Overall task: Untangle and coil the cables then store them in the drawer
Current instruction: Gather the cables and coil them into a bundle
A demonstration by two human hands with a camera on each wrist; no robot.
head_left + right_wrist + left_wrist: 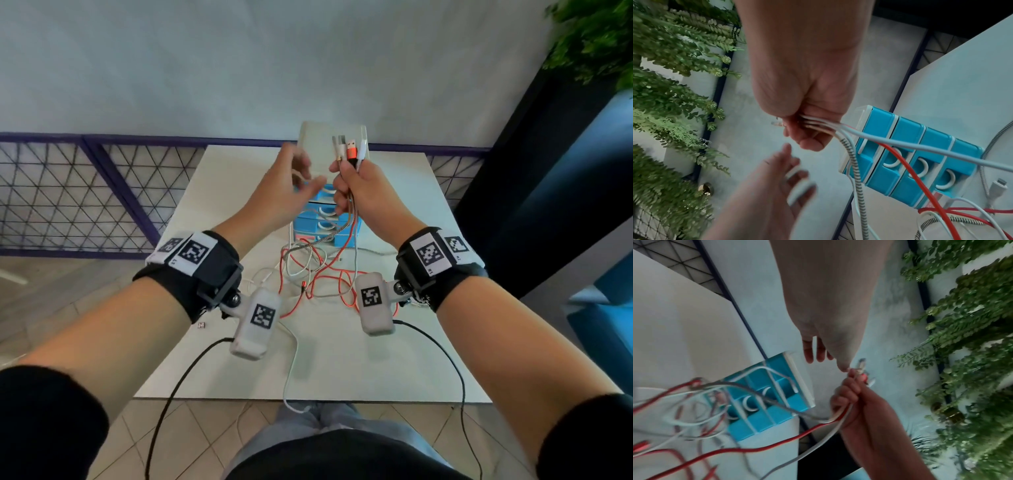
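1. Right hand (363, 192) is clenched around the plug ends of the cables (349, 150). Fist is raised at chest height in front of me, with the orange, white and braided connectors sticking up out of it.
2. Left hand (291, 178) is released, fingers loosely spread, holding nothing. It hovers just beside the right fist and is motion-blurred.
3. The cable runs drop from the fist to a tangle (315, 277) on the white counter (394, 359). One white run trails off the near edge.
4. The blue drawer unit (329, 222) stands behind the tangle, against the far edge. Every drawer I can see looks closed.
5. My read on the step: untangling. Ends are gathered, nothing is coiled or stored.
6. Next move, as I judge it: left hand picks one strand below the fist and draws it free of the knot. That needs a steady right grip so the other ends don't slip.
7. Risk: pulling the wrong strand tightens the tangle.
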